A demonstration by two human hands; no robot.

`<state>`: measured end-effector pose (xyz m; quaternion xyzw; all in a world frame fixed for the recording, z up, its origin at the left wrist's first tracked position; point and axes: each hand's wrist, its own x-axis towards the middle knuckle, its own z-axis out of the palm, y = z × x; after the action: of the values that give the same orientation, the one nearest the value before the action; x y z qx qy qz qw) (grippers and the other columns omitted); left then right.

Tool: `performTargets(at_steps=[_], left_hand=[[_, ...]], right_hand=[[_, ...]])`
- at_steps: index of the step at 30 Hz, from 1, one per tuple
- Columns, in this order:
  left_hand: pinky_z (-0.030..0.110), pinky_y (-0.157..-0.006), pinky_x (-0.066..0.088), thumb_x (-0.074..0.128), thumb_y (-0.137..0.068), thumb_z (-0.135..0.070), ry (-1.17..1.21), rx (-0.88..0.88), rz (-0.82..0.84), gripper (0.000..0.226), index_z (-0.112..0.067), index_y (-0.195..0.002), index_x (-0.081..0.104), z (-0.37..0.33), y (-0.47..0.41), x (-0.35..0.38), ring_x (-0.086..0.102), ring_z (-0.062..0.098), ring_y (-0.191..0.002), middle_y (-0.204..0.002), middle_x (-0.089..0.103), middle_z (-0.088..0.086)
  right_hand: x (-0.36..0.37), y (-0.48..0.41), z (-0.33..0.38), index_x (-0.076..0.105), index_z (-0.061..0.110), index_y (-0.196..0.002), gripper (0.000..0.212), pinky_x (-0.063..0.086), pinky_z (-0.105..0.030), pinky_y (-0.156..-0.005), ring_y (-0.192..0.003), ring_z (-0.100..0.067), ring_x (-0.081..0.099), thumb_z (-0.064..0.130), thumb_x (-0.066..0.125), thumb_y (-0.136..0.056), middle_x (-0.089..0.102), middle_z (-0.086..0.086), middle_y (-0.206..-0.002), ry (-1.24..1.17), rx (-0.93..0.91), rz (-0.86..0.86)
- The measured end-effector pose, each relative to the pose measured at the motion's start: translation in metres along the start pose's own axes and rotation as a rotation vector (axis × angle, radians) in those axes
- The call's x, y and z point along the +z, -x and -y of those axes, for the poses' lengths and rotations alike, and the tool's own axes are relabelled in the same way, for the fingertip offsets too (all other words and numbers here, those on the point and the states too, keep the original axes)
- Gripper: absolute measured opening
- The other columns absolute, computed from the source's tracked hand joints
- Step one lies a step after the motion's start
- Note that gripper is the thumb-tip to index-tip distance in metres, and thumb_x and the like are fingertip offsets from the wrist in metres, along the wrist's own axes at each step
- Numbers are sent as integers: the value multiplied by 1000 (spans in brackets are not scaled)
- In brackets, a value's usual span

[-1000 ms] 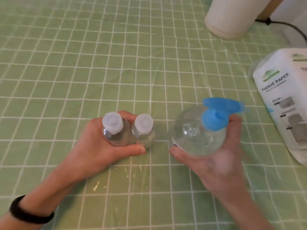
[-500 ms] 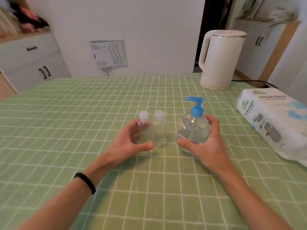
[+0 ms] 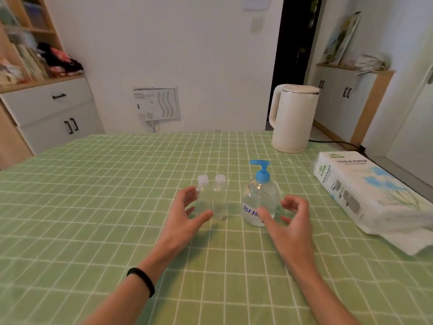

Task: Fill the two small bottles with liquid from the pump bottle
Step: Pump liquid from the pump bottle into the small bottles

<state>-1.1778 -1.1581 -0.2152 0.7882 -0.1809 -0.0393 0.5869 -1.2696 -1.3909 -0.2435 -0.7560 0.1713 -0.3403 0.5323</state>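
Two small clear bottles with pale caps stand side by side on the green checked tablecloth, the left bottle (image 3: pixel 203 195) and the right bottle (image 3: pixel 220 198). To their right stands the clear pump bottle (image 3: pixel 260 202) with a blue pump head and a blue-lettered label. My left hand (image 3: pixel 185 215) hovers just in front of the left small bottle, fingers spread and loosely curved, holding nothing. My right hand (image 3: pixel 289 219) is beside and in front of the pump bottle, fingers loosely curled, apart from it.
A white electric kettle (image 3: pixel 293 118) stands at the table's far right with its black cord trailing right. A pack of tissue paper (image 3: pixel 365 193) lies along the right side. White cabinets and a shelf stand beyond the table.
Both hands have let go: the left released the small bottles, the right released the pump bottle, and both drew back slightly. The view has tilted up from the table to the room.
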Motion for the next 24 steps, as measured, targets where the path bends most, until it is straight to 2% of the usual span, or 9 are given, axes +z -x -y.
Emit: performTargets(at_steps=[3,5,7,9,11,15,19,22,24], left_hand=[[35,-115,43,82,-85,-24,-4,21,-54,69,-27,-142,44,6,-7,5,57,11,-131,-139,58,-10],[30,-112,44,80,-87,-21,-14,29,-72,59,-26,-136,47,7,-10,8,58,10,-128,-135,60,-9],[32,-112,47,77,-90,-18,-19,32,-52,47,-22,-130,52,8,-12,9,61,8,-125,-131,63,-9],[37,-112,50,76,-90,-15,-3,42,-38,42,-17,-127,56,11,-14,8,64,7,-122,-127,67,-7],[38,-110,52,76,-89,-13,25,51,-35,41,-16,-125,58,15,-16,7,67,7,-118,-123,69,-6],[38,-109,52,79,-86,-13,99,73,-36,38,-20,-119,62,21,-19,3,69,6,-114,-118,73,-8],[40,-109,50,82,-76,-28,214,127,-89,43,-26,-116,64,24,-15,-3,70,10,-115,-118,75,-10],[29,-106,52,91,-74,-34,194,208,-45,49,-33,-115,65,25,-9,-14,70,14,-117,-119,74,-6],[22,-103,52,90,-71,-38,126,245,3,49,-37,-115,67,24,-6,-22,70,15,-116,-118,74,-5]], right_hand=[[-2,1,3,57,22,-99,51,52,-34,-78,-81,-4,58,63,76,-75,62,4,-92,5,-39,-93],[-3,4,5,59,21,-77,44,48,-28,-63,-61,-5,52,63,67,-83,60,6,-68,-19,-89,-45],[-3,7,7,57,19,-61,50,43,-27,-53,-49,-6,46,60,63,-89,55,4,-53,-7,-127,43],[0,8,10,59,14,-55,57,46,-36,-52,-44,-18,51,57,61,-92,59,-1,-49,40,-137,161],[2,10,10,66,15,-56,52,52,-36,-54,-46,-17,61,52,62,-91,67,0,-53,73,-140,257],[4,14,13,74,21,-59,37,44,-15,-54,-49,-4,63,36,70,-92,73,10,-59,164,-175,386],[11,17,22,74,24,-66,28,40,-20,-49,-48,-3,54,36,69,-90,71,6,-60,46,-175,371],[26,18,32,72,26,-80,14,41,-23,-47,-51,-12,56,35,69,-90,68,4,-63,-40,-220,342],[36,18,35,73,32,-97,9,40,-24,-47,-51,-10,52,35,71,-88,67,5,-66,-108,-213,387]])
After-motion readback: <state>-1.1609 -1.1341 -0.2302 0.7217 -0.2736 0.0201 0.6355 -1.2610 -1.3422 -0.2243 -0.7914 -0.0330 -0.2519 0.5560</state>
